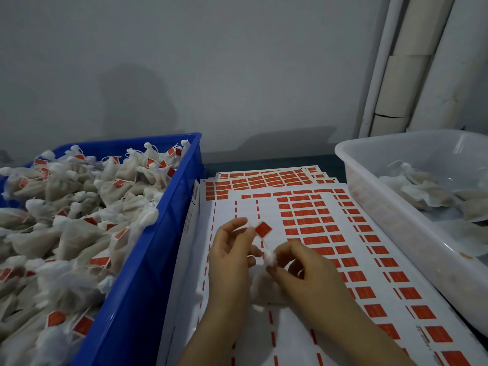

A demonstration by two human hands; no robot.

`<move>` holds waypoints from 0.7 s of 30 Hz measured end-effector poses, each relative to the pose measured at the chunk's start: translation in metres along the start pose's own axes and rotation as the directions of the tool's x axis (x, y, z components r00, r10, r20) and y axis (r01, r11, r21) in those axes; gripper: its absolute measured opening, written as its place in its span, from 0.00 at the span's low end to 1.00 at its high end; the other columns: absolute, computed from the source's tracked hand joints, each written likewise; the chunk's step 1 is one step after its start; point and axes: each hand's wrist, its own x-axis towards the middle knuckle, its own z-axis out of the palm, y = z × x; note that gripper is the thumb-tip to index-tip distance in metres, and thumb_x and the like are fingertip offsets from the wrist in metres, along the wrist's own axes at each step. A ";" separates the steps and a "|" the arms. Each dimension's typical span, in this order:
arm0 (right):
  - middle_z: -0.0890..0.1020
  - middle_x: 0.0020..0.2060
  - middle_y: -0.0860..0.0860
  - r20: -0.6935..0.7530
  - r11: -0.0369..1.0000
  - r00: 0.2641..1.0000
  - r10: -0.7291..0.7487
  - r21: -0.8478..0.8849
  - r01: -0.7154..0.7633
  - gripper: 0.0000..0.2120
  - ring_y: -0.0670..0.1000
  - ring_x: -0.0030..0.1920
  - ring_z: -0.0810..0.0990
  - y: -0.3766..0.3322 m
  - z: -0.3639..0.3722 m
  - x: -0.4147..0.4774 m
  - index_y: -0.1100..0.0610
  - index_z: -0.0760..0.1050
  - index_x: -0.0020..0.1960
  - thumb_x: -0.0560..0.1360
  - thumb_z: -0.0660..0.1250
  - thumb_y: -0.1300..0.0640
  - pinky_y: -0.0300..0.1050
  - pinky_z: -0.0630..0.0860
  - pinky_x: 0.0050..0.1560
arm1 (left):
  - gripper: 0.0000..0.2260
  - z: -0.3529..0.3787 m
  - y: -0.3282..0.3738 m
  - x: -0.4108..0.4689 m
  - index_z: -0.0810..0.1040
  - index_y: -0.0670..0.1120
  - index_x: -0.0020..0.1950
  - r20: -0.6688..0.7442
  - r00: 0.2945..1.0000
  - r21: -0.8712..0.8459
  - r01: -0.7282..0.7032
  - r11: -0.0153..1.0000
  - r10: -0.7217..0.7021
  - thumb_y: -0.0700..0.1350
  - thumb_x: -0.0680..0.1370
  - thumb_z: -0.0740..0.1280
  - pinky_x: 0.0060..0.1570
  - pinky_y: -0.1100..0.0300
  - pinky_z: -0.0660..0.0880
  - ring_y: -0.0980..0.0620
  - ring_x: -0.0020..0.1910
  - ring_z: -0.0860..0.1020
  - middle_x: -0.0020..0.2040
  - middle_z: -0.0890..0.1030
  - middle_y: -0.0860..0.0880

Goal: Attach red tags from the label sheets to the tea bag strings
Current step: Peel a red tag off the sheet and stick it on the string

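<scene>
Our left hand is pinching right at the edge of the red tag, held up just above the label sheets. Our right hand pinches the knotted top of the tea bag, which sits on the sheets between the blue crate of tagged bags and the clear tub.

Light: dim, cool, flat. Shadows: broad soft patch on wall far beyond left grip; narrower dark band low on the same wall, beyond both grips. Glare: faint sheen on clear tub, right of right grip. Focus: soft overall; red tag at left grip shows no legible print. Distortion: pipes beyond right grip lean, bowed toward frame edge.
</scene>
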 end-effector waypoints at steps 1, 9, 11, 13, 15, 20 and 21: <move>0.76 0.31 0.39 -0.021 1.000 1.000 0.014 0.003 -0.014 0.07 0.38 0.36 0.77 0.000 -0.001 0.000 0.43 0.71 0.38 0.72 0.68 0.51 0.28 0.72 0.35 | 0.06 -0.001 -0.002 0.003 0.78 0.53 0.52 -0.021 0.999 -0.002 0.024 1.000 -0.024 0.44 0.77 0.67 0.39 0.59 0.76 0.47 0.43 0.81 0.47 0.83 0.51; 0.78 0.36 0.35 -0.110 0.993 0.989 0.103 0.074 -0.095 0.05 0.35 0.41 0.78 -0.008 -0.003 0.008 0.42 0.72 0.43 0.69 0.67 0.47 0.24 0.71 0.31 | 0.08 -0.005 -0.011 0.011 0.78 0.51 0.48 -0.037 0.995 0.194 0.095 0.976 -0.089 0.39 0.78 0.64 0.39 0.65 0.77 0.50 0.44 0.79 0.50 0.78 0.51; 0.77 0.38 0.34 -0.133 0.991 0.985 0.111 0.089 -0.099 0.05 0.38 0.39 0.79 -0.015 -0.007 0.011 0.42 0.71 0.43 0.68 0.66 0.46 0.24 0.71 0.31 | 0.07 -0.005 -0.012 0.010 0.77 0.51 0.50 -0.032 0.997 0.253 0.082 0.964 -0.077 0.39 0.78 0.63 0.39 0.66 0.77 0.51 0.44 0.78 0.51 0.78 0.51; 0.75 0.38 0.32 -0.182 0.993 0.980 0.085 0.099 -0.068 0.05 0.36 0.38 0.78 -0.025 -0.011 0.016 0.42 0.71 0.42 0.67 0.66 0.46 0.22 0.69 0.30 | 0.07 -0.007 -0.011 0.011 0.76 0.51 0.52 -0.058 0.993 0.242 0.112 0.964 -0.100 0.40 0.79 0.62 0.34 0.70 0.76 0.53 0.41 0.78 0.49 0.78 0.50; 0.74 0.38 0.31 -0.236 0.994 0.971 0.049 0.105 -0.025 0.05 0.36 0.36 0.78 -0.038 -0.016 0.023 0.41 0.70 0.41 0.67 0.65 0.45 0.20 0.67 0.30 | 0.07 -0.008 -0.009 0.012 0.76 0.50 0.53 -0.096 0.983 0.176 0.173 0.969 -0.158 0.40 0.80 0.61 0.28 0.72 0.74 0.53 0.38 0.78 0.46 0.79 0.49; 0.76 0.39 0.34 -0.171 0.972 0.984 -0.043 0.220 0.081 0.06 0.34 0.39 0.79 -0.077 -0.006 0.047 0.42 0.70 0.43 0.72 0.67 0.50 0.25 0.71 0.28 | 0.07 -0.006 -0.008 0.010 0.76 0.50 0.53 -0.097 0.980 0.195 0.189 0.962 -0.173 0.40 0.81 0.59 0.29 0.70 0.72 0.53 0.39 0.79 0.46 0.80 0.49; 0.76 0.39 0.34 -0.136 0.960 0.988 -0.074 0.260 0.108 0.06 0.33 0.40 0.79 -0.087 0.001 0.054 0.42 0.70 0.43 0.72 0.67 0.51 0.26 0.73 0.30 | 0.08 -0.006 -0.007 0.009 0.76 0.49 0.52 -0.097 0.982 0.191 0.180 0.965 -0.164 0.40 0.81 0.59 0.27 0.71 0.71 0.53 0.39 0.78 0.45 0.80 0.49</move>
